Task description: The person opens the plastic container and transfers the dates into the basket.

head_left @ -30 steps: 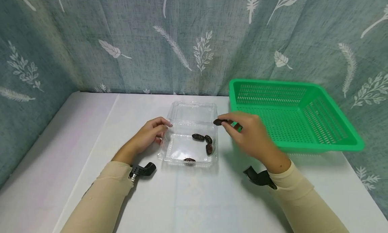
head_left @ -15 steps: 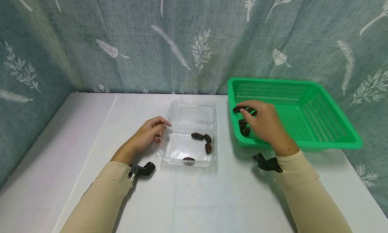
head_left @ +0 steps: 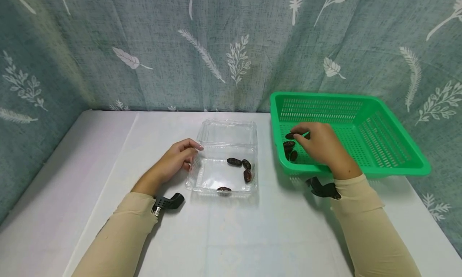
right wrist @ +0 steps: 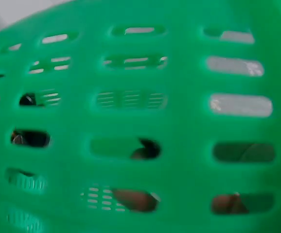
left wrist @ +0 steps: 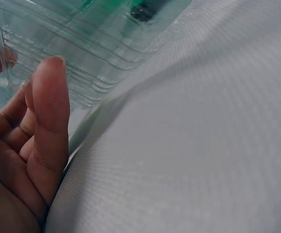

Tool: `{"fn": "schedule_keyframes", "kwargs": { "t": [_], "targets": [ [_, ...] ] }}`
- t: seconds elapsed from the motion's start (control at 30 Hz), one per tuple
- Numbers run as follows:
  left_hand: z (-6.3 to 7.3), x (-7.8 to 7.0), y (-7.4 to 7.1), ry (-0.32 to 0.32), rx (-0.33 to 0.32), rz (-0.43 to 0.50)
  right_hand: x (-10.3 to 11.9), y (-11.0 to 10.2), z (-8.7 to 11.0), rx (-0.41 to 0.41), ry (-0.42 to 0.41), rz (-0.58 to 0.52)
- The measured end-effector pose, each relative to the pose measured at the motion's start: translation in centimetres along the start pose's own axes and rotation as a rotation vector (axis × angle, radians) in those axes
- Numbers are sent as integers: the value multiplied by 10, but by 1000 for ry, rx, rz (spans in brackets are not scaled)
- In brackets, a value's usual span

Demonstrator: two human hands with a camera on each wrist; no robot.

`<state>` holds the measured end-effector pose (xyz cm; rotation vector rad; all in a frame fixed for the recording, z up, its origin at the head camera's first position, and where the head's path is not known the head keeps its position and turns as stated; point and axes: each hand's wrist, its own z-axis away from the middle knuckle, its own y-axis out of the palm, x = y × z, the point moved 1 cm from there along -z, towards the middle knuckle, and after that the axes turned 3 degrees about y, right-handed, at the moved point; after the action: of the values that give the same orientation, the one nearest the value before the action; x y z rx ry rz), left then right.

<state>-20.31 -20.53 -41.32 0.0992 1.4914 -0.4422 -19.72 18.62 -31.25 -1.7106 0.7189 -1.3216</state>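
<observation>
My left hand [head_left: 178, 158] holds the left side of an open clear plastic clamshell box [head_left: 213, 174] in the head view. In the left wrist view, its thumb [left wrist: 50, 97] stands up against the ridged outer wall. Several dates lie in the box: a dark date [head_left: 234, 162] and two others near the right wall, plus one date [head_left: 224, 190] by the front wall. My right hand [head_left: 317, 142] is inside the green basket [head_left: 397, 170], its thumb and fingers pinching a date [head_left: 290, 136] low over other dates [head_left: 288, 144]. The right wrist view shows mostly the slotted basket wall [right wrist: 184, 121].
The clamshell's lid [head_left: 228, 132] lies folded back toward the curtain [head_left: 162, 68]. The basket stands at the right rear of the white-covered table [head_left: 231, 237], a short gap away from the box.
My right hand has carried its date from beside the clamshell rightward into the basket and then lowered slightly. The left hand and the dates in the box have stayed put.
</observation>
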Motion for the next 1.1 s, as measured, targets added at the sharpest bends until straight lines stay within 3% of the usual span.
{"fn": "schedule_keyframes", "kwargs": {
  "t": [0.3, 0.6, 0.83, 1.1],
  "targets": [
    [1, -2, -1, -1, 4, 1, -9, 6, -5, 182, 36, 55],
    [0, -2, -1, -12, -1, -3, -12, 9, -7, 221, 30, 33],
    [-3, 2, 0, -29, -2, -14, -16, 9, -8, 299, 65, -38],
    [-3, -2, 1, -19, -4, -20, -17, 9, -9, 285, 55, 6]
  ]
}}
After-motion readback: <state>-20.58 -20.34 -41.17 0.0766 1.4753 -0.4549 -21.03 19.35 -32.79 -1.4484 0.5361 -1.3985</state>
